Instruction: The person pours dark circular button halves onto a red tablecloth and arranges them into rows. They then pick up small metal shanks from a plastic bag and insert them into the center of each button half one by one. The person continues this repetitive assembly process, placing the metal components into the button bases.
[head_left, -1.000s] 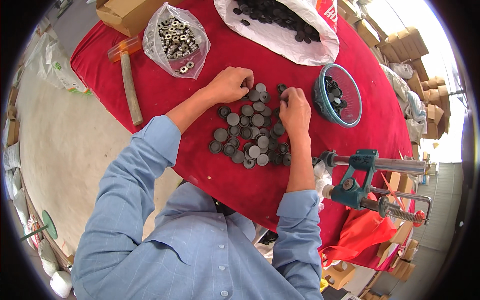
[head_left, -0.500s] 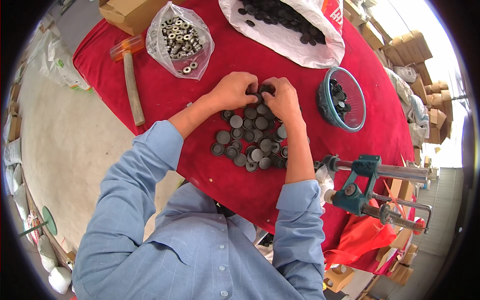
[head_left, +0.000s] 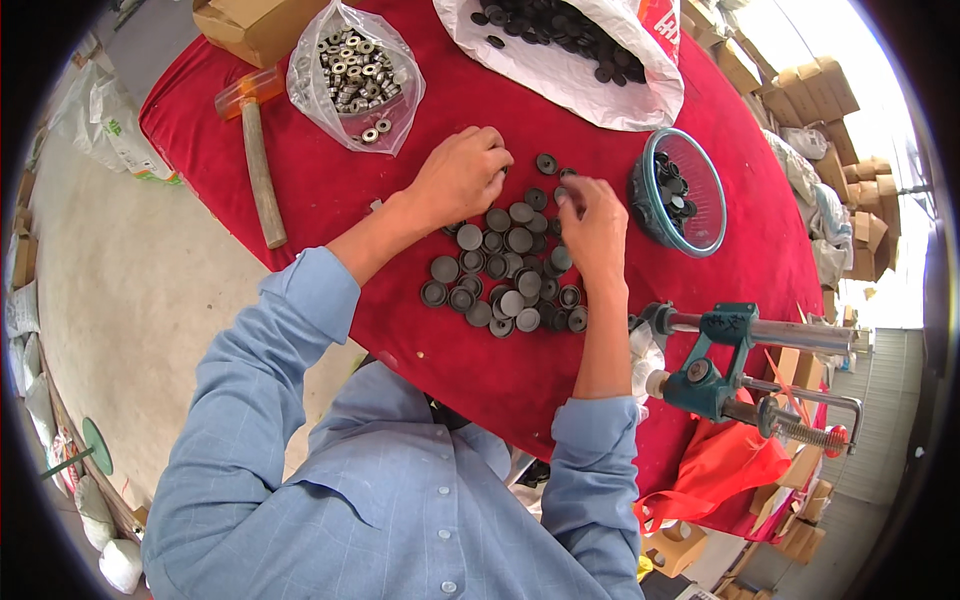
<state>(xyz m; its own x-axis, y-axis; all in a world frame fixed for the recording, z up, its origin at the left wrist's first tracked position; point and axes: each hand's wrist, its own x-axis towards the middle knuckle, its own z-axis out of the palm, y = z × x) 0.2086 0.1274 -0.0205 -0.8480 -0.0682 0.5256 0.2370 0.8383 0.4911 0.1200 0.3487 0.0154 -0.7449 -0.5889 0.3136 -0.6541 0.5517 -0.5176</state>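
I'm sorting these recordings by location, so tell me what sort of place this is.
Probably a workshop or assembly area: what looks like a green press, a pile of dark round parts and stacked cardboard boxes suggest it.

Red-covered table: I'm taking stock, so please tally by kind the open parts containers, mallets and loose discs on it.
Clear bag: 1
White sack: 1
Teal-rimmed bowl: 1
Mallet: 1
Total: 4, leaving out the loose dark discs, which overlap too much to count.

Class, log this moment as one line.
left hand: curled, beside dark caps | right hand: at caps' right side | bowl: holding more caps | mallet: lying left of caps
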